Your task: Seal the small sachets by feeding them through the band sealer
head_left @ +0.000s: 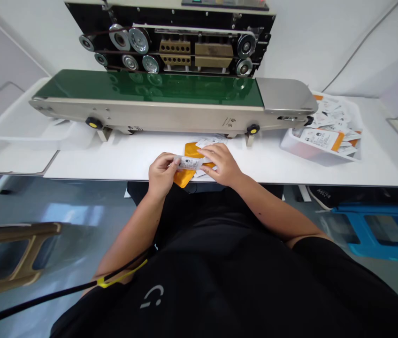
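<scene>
Near the table's front edge, my left hand (pixel 161 174) pinches the left end of a small white printed packet (pixel 189 163). My right hand (pixel 221 164) is closed at the packet's right end, thumb and fingers together on it. Orange packets (pixel 184 178) lie on the table under and around the held one. Behind my right hand, more white printed packets (pixel 211 140) rest in a loose pile, partly covered by the hand.
A sealing machine (pixel 192 47) with a green conveyor belt (pixel 185 89) spans the back. On the right, a white bin (pixel 320 152) is heaped with packets. A white tray (pixel 19 129) sits at left. A blue stool (pixel 382 234) and a brown stool (pixel 26 258) stand on the floor.
</scene>
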Motion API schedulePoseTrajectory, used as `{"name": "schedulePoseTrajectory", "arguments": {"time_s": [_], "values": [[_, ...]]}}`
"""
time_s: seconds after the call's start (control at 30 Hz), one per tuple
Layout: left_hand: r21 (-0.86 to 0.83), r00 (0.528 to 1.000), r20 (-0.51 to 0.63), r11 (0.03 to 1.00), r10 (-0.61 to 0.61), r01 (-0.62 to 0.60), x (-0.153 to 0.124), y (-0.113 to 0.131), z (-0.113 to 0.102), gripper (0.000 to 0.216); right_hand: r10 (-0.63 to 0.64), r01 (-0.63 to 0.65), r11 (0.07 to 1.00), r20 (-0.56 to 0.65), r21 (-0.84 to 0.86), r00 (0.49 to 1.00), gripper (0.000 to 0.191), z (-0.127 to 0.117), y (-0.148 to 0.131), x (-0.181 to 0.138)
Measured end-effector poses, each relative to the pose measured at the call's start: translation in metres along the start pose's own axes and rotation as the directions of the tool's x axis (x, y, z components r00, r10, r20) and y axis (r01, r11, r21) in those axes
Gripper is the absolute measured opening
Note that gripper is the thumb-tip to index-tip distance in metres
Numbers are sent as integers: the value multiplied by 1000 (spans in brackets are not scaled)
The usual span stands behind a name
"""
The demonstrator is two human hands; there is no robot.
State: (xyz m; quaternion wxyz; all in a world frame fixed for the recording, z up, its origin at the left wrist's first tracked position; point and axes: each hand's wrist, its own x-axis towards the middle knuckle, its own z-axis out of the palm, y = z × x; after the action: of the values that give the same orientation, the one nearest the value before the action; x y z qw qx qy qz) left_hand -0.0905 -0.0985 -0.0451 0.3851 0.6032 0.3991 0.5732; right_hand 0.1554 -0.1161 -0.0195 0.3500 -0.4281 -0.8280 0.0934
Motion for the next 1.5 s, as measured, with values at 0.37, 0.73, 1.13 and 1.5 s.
{"name": "schedulePoseTrajectory", "arguments": {"time_s": [0.37,0.73,1.13,1.5], "values": [[88,988,151,996,-24,10,-1,7,-6,29,218,-194,957,-95,216,971,17,-90,6,57],[119,972,234,993,-31,3,0,9,-7,31,880,-434,409,-220,803,421,12,-172,101,142],[171,950,311,982,28,-85,1,9,-12,26,762,-512,465,-32,722,647,17,-129,73,177],[109,980,201,994,8,-30,5,3,-8,26,-158,158,987,155,17,975,41,0,-35,32]]}}
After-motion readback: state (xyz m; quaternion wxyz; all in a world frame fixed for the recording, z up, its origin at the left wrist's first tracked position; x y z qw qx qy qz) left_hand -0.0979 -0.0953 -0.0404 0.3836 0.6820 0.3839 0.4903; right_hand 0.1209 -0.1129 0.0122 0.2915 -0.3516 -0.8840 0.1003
